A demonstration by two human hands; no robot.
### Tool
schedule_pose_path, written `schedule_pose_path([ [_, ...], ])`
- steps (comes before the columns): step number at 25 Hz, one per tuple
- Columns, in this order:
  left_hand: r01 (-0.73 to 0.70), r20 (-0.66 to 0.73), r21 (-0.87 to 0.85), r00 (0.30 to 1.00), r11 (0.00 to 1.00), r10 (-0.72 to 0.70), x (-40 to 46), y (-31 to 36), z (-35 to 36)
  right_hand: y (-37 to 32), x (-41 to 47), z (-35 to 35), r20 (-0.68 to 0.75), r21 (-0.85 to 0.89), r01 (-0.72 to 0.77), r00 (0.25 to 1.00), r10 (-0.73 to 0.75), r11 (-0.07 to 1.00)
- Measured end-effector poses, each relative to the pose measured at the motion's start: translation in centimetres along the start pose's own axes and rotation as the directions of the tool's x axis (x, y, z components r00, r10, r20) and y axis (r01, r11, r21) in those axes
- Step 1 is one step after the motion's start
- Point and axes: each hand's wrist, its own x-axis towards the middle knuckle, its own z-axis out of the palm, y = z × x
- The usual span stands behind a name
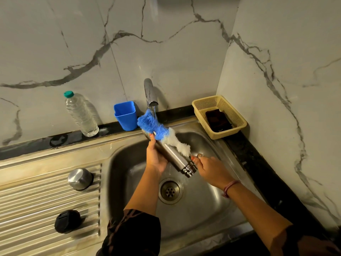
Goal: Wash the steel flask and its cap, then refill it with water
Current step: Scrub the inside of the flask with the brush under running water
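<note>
The steel flask [175,157] lies tilted over the sink basin [203,209], its threaded mouth pointing down to the right. My left hand [156,156] grips its body from the left. A blue and white bottle brush [160,132] rests along the flask's outside, its blue tip under the running tap [150,93]. My right hand [212,170] holds the brush's handle end near the flask's mouth. The steel cap [80,179] and the black inner stopper [67,221] sit on the ribbed drainboard [36,209] at the left.
A clear plastic water bottle [81,115] with a green lid and a blue plastic cup [125,115] stand on the dark ledge behind the sink. A beige mesh basket [219,117] holding a dark scrubber sits in the right corner. Marble walls close in behind and right.
</note>
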Motion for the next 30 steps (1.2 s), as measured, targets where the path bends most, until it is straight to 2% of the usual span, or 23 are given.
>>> schedule_pose_path([
  [4,-0.062,-0.031,-0.063,0.998,0.996,0.06,0.6,1.2,-0.2,1.8,-2.2,0.5,0.04,0.069,-0.078,0.996,0.075,0.995],
  [8,-0.162,-0.097,-0.179,0.984,0.97,0.146,0.9,3.0,-0.6,2.1,-3.6,-0.2,0.068,0.058,-0.093,0.994,0.089,0.994],
  [11,-0.143,-0.083,-0.212,0.988,0.967,0.128,0.7,2.7,-0.5,1.1,-1.9,-0.3,0.079,0.051,-0.049,0.996,0.045,0.997],
  [16,-0.047,-0.082,-0.113,0.996,0.993,0.037,-0.1,-0.1,-0.4,-1.6,1.9,0.2,0.033,-0.002,0.02,0.999,-0.02,1.0],
  [20,-0.11,-0.099,-0.158,0.991,0.981,0.095,0.7,0.4,-1.5,0.6,-0.3,1.2,0.075,0.029,-0.029,0.997,0.026,0.999],
  [25,-0.221,-0.194,-0.221,0.965,0.95,0.179,1.1,3.5,-1.2,3.2,-4.1,1.7,0.067,0.095,-0.137,0.989,0.13,0.986],
  [28,-0.224,-0.208,-0.292,0.964,0.93,0.166,1.3,4.3,-0.9,3.1,-4.5,1.8,0.071,0.095,-0.142,0.988,0.136,0.985],
  [30,-0.214,-0.198,-0.262,0.966,0.941,0.165,1.2,3.9,-0.9,2.4,-3.9,1.2,0.089,0.121,-0.143,0.987,0.133,0.982],
])
